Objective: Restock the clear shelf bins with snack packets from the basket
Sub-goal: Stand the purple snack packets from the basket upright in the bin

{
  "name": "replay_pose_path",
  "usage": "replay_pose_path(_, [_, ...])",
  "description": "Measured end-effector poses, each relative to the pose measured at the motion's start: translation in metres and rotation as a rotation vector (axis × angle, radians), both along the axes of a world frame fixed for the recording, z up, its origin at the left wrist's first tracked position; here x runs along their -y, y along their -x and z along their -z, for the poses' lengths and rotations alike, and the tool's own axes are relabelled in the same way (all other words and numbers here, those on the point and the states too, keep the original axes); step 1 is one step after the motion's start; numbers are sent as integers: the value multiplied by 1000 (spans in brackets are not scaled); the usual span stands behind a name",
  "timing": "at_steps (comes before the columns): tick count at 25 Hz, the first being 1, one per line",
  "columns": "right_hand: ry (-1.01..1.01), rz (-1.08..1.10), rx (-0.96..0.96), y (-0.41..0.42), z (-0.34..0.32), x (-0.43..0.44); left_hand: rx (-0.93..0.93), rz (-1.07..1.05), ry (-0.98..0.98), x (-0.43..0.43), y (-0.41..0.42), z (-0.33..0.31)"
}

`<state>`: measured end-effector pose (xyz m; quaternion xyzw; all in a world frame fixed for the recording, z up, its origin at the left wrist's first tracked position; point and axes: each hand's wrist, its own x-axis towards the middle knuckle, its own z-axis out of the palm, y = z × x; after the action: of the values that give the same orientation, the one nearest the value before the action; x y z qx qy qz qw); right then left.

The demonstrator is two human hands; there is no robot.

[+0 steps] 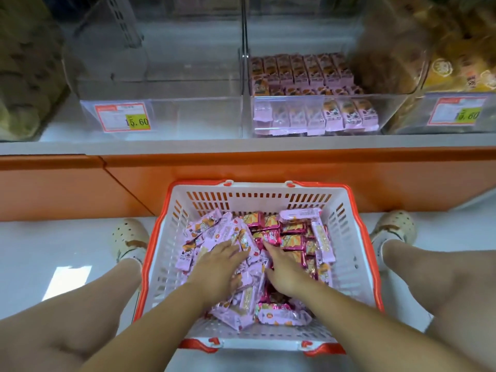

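Note:
A white basket (257, 196) with an orange rim stands on the floor between my knees. It holds several light pink snack packets (208, 229) on its left side and dark pink ones (291, 241) on its right. My left hand (218, 264) lies flat on the light pink packets, fingers straight. My right hand (281, 267) reaches in beside it, fingers stretched onto the dark pink packets. Above on the shelf, one clear bin (161, 114) has no packets in it. The clear bin (386, 108) to its right holds rows of light pink packets (300, 69).
An orange shelf base (268, 170) runs across just behind the basket. Bins of brown and yellow snacks (461, 63) stand at the far right and another at the far left (24, 76). Price tags (122, 116) hang on the bin fronts. My feet flank the basket.

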<state>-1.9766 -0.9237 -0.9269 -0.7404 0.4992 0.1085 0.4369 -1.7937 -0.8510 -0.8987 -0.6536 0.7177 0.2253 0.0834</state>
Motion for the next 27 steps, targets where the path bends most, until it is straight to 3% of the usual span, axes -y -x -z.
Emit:
replay_pose_path(6, [17,-10,-42,-6,5,13,19,11,1,-2,-1,1])
replay_pose_path(14, [-14,158,141,19,-7,1,-16,-47,-70,2,7,-8])
replay_pose_path(19, [19,512,298,36,-56,24,-106,-106,46,13,20,-25])
replay_pose_path(21, [-33,692,432,49,-78,36,-248,-209,97,19,31,-30])
replay_pose_path(23, [-165,792,578,59,-92,37,-528,-417,48,27,41,-36])
replay_pose_path(27, [-289,692,554,63,-101,20,-1105,-771,-120,43,53,-49])
